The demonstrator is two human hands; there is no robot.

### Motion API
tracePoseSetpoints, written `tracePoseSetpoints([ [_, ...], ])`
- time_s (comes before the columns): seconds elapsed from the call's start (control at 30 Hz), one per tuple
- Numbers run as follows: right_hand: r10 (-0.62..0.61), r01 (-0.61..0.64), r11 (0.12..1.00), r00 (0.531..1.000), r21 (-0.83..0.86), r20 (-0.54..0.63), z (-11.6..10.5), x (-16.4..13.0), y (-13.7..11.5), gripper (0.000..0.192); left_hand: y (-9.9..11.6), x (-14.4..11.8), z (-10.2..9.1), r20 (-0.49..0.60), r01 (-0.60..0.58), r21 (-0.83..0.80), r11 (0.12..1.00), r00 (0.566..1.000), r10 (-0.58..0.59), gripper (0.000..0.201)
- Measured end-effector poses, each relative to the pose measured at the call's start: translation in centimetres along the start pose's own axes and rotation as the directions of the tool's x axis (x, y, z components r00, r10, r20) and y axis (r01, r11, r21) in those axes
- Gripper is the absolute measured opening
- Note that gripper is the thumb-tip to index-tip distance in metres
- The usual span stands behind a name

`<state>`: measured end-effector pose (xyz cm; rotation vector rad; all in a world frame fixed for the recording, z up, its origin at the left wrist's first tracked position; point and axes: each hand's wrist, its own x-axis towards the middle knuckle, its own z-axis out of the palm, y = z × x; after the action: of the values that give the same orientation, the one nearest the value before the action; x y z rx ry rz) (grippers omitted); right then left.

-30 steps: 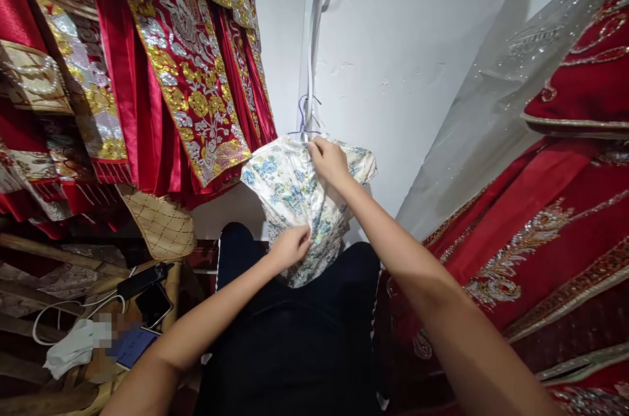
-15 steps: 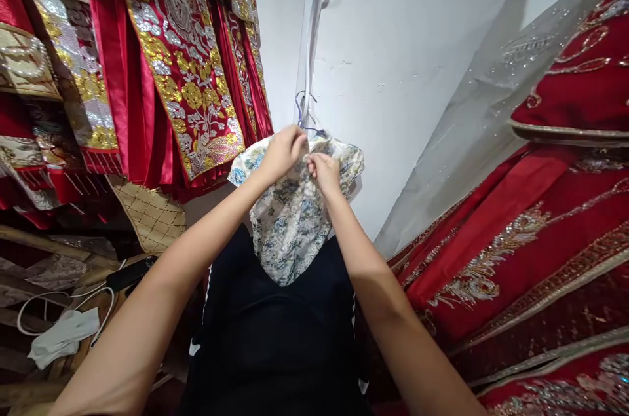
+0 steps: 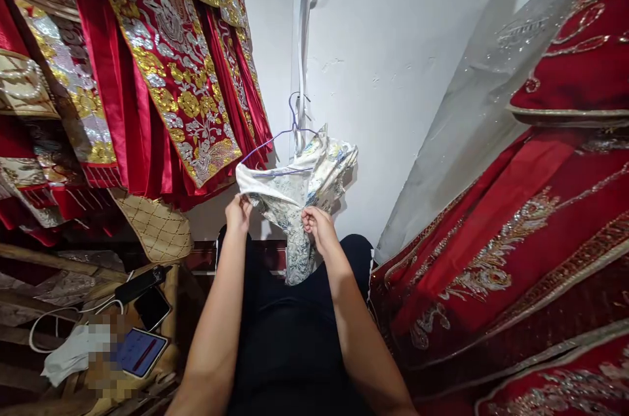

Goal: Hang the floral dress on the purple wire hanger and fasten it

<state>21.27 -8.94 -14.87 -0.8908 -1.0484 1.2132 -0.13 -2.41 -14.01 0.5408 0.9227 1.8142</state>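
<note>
Between the two raised arms, the left hand [image 3: 238,211] is pinching the lower left edge of a small floral dress [image 3: 295,190], while the right hand [image 3: 317,226] is gripping its bunched middle. It is hanging on a thin wire hanger [image 3: 280,135] against the white wall [image 3: 393,75]. Such cloth looks light, soft and probably slippery, so hems and seams are offering the surest hold. Red embroidered robes [image 3: 162,62] are crowding the left, more red gowns [image 3: 515,239] the right; open room is lying only straight ahead and below.
</note>
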Motion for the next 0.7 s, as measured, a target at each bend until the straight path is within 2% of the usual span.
tracePoseSetpoints([
  [0.1, 0.015, -0.013, 0.998, 0.999, -0.063, 0.034, -1.4, -0.8, -0.9, 0.022, -3.6, -2.8, -1.4, 0.061, 0.041, 0.059, 0.997, 0.997, -0.045, 0.009],
  [0.17, 0.052, -0.043, 0.991, 0.996, -0.129, 0.069, -2.4, -1.1, -1.3, 0.023, -4.6, -3.9, -1.4, 0.132, 0.053, 0.100, 0.994, 0.989, -0.066, 0.007],
  [0.23, 0.123, -0.096, 0.972, 0.985, -0.215, 0.118, -3.4, -1.4, -1.4, 0.024, -4.4, -4.5, -0.9, 0.193, 0.033, 0.113, 0.993, 0.980, -0.055, 0.013],
  [0.3, 0.202, -0.146, 0.942, 0.966, -0.303, 0.164, -4.0, -1.5, -1.2, 0.025, -3.2, -4.8, -0.1, 0.242, -0.005, 0.089, 0.996, 0.970, -0.017, 0.019],
  [0.37, 0.245, -0.167, 0.915, 0.953, -0.368, 0.177, -4.2, -1.3, -1.0, 0.029, -1.7, -5.5, 1.0, 0.331, -0.047, 0.019, 0.999, 0.943, 0.038, 0.025],
  [0.43, 0.208, -0.130, 0.908, 0.965, -0.399, 0.159, -3.8, -1.0, -1.1, 0.039, -0.4, -6.8, 2.1, 0.454, -0.085, -0.036, 0.996, 0.886, 0.092, 0.029],
  [0.5, 0.127, -0.060, 0.928, 0.979, -0.367, 0.161, -2.7, -0.9, -1.4, 0.052, 0.5, -8.6, 3.1, 0.577, -0.173, 0.003, 0.985, 0.805, 0.140, 0.027],
  [0.57, 0.048, 0.004, 0.971, 0.977, -0.241, 0.208, -1.3, -1.1, -2.0, 0.058, 1.1, -10.5, 4.1, 0.680, -0.325, 0.106, 0.940, 0.713, 0.170, 0.024],
  [0.63, -0.030, 0.044, 0.998, 0.968, -0.054, 0.248, 0.1, -1.8, -2.5, 0.057, 1.5, -11.8, 4.9, 0.762, -0.459, 0.167, 0.873, 0.621, 0.181, 0.022],
  [0.7, -0.081, 0.065, 0.996, 0.956, 0.065, 0.281, 1.1, -2.5, -2.9, 0.048, 1.6, -12.0, 5.5, 0.798, -0.524, 0.179, 0.832, 0.572, 0.189, 0.022],
])
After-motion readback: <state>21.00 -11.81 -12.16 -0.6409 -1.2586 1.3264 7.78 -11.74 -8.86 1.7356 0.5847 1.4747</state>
